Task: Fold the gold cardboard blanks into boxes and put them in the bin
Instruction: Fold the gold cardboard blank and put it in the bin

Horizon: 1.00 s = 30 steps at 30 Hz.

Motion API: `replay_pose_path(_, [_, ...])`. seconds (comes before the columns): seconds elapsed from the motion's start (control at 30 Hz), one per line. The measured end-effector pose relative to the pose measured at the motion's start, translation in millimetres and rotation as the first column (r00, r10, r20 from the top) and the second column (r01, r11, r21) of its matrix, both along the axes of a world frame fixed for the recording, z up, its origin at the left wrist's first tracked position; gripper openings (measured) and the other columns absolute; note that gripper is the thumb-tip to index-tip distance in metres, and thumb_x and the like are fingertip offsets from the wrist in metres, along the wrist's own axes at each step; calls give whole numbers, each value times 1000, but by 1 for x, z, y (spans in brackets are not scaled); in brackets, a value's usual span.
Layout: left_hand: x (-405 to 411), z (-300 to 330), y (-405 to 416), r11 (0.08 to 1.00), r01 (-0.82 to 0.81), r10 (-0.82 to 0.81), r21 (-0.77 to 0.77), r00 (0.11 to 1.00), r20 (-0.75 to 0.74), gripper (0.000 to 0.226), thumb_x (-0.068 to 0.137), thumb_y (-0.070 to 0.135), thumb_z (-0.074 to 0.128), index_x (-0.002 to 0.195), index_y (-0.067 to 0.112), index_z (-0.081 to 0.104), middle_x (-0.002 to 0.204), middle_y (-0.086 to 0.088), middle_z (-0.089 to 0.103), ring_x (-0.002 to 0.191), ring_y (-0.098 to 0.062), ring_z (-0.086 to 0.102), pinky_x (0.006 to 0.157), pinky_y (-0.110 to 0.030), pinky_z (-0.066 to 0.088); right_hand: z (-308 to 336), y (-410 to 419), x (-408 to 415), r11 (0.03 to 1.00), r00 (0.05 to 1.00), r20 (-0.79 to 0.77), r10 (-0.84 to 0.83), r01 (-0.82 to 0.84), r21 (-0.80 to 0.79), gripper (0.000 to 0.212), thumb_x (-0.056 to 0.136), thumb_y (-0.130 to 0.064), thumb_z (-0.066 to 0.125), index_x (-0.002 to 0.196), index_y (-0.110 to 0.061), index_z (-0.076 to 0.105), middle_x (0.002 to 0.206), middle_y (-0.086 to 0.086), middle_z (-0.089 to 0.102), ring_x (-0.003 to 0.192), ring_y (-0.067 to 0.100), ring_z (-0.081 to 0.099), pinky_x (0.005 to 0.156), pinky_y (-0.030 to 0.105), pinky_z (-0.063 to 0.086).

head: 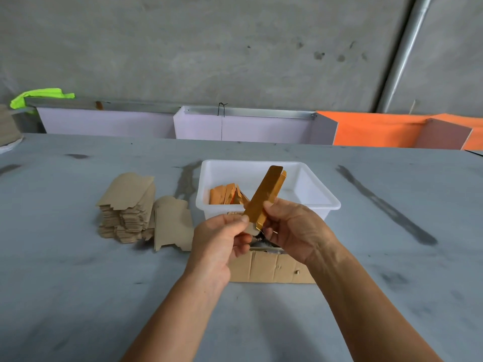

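Head view looks down over a grey table (78, 283) set against a concrete wall. Both hands are raised above the near middle of the table and share one gold cardboard blank (264, 197). It is a long, narrow piece, partly folded, tilted so its upper end leans away and to the right, over the front rim of the bin. The left hand (222, 241) pinches the lower end of the blank between thumb and curled fingers. The right hand (292, 228) grips the same lower part from the other side, thumb on the gold face and fingers curled behind it.

Just beyond the hands stands the white plastic bin (326, 199). Several folded gold boxes (227, 195) lie inside it, against its left front corner. Below the hands, touching the bin's near side, sits a brown cardboard box (271, 267); what it holds is mostly hidden by the hands.

To the left of the bin lies a stack of flat blanks (125, 210) with their plain brown side up, and a smaller pile (172, 226) leans beside it. Along the far edge of the table stand pale lilac panels (243, 126) and orange panels (379, 129). A bright green cloth (41, 96) hangs at the far left.
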<state>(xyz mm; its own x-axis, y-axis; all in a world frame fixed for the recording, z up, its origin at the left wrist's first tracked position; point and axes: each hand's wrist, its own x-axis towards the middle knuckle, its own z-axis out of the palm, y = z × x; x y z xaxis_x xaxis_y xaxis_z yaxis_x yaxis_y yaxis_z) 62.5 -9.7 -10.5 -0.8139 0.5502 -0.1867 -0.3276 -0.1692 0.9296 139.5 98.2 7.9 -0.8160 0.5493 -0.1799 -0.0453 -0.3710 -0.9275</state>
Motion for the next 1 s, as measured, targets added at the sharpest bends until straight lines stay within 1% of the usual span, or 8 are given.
replay_pose_path(0.13, [-7,-2,8,994,-110,106,-26,985,-138,11,82,2,69,73,7,67,56,-2,64,46,-11,57,46,-21,50,8,0,-9,959,971,212,-110,47,281,5,83,-7,68,88,-5,70,64,2,68,51,7,59,49,19,45])
replay_pose_path(0.27, [-19,-2,15,982,-190,180,-14,948,-263,17,84,1,67,73,15,67,55,4,66,47,-5,61,48,-18,51,22,8,-37,912,946,241,-216,107,397,8,81,0,69,80,-5,64,67,7,67,46,9,57,41,17,45])
replay_pose_path(0.43, [-42,-9,19,945,-320,264,-67,868,-420,30,83,2,66,70,29,64,77,3,70,75,-16,67,74,-33,56,24,39,-91,845,891,332,-309,97,526,20,80,1,71,75,-7,54,82,18,67,51,15,58,43,19,42])
replay_pose_path(0.57, [-58,-19,21,944,-321,274,-77,893,-355,32,82,-1,66,72,29,64,76,2,70,71,-14,64,65,-27,52,11,53,-127,804,832,460,-310,-28,594,19,83,-6,70,75,-6,53,77,13,63,52,14,55,48,22,45])
replay_pose_path(0.67, [-65,-27,20,942,-330,302,-62,914,-270,27,80,-4,64,75,23,65,73,-3,68,66,-16,59,68,-30,49,5,45,-136,516,764,480,-431,-228,826,16,87,-20,63,92,-6,58,86,6,59,80,23,62,65,27,46])
replay_pose_path(0.73, [-70,-33,15,932,-360,344,-45,917,-204,20,81,-5,63,83,14,66,73,-4,66,62,-14,57,63,-26,47,6,25,-136,419,805,402,-437,-213,883,23,87,-18,60,107,-6,61,103,8,63,98,27,61,77,29,47])
replay_pose_path(0.87, [-82,-43,-7,872,-489,485,-23,870,-91,23,81,-11,55,93,8,60,69,-5,60,42,-3,51,41,-14,40,0,-38,-128,284,933,258,-250,-184,941,17,86,-11,60,99,-6,70,100,11,70,97,26,62,81,25,47])
replay_pose_path(1.0, [-88,-55,-31,821,-568,565,-47,822,-69,32,79,-13,50,98,9,62,82,-8,65,70,-18,59,68,-30,48,-30,-82,-126,320,934,338,-115,-288,903,19,87,-7,57,102,-1,67,104,16,68,98,29,62,88,33,50])
